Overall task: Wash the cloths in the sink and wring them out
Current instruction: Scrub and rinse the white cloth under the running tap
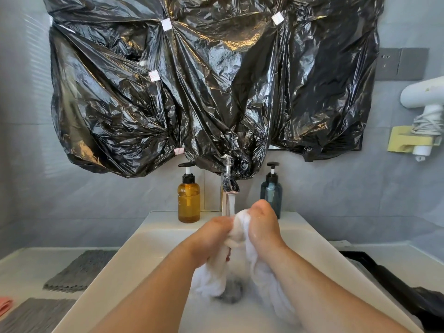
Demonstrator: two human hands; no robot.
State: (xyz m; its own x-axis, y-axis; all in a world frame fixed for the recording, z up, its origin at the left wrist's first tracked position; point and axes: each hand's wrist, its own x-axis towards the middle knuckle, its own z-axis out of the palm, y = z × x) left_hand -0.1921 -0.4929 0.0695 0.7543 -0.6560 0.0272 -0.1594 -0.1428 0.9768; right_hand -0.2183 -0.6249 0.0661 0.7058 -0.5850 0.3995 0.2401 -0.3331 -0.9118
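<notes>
- Bunched white cloth (239,221) up over the basin of the sink (115,267), right under the faucet (229,182) and in the water stream (231,204).
- Curled round its left side: the left hand (211,236), seen from the back, fingers hidden behind the knuckles.
- Clenched on its right side: the right hand (263,227), also back-on, fingertips out of sight.
- Loose ends of the cloth hanging below both wrists into the basin, blurred, edges hard to tell from the white sink.
- Small reddish spot on the cloth beside the left wrist, too blurred to name.
- Blurred grey patch (231,293) low in the basin, partly behind the hanging cloth; cannot tell what.
- Amber pump bottle (188,203) left of the faucet; dark blue pump bottle (272,188) right of it, lower corner behind the right hand.
- Black plastic sheeting (192,92) across the wall above, hiding whatever lies behind.
- Two grey cloths (81,270) on the counter to the left, the nearer cut by the bottom edge; pink scrap (4,306) mostly out of frame.
- Dark object (384,280) on the right counter, cut off, not identifiable.
- White hair dryer (422,92) on the right wall, clipped by the edge.
</notes>
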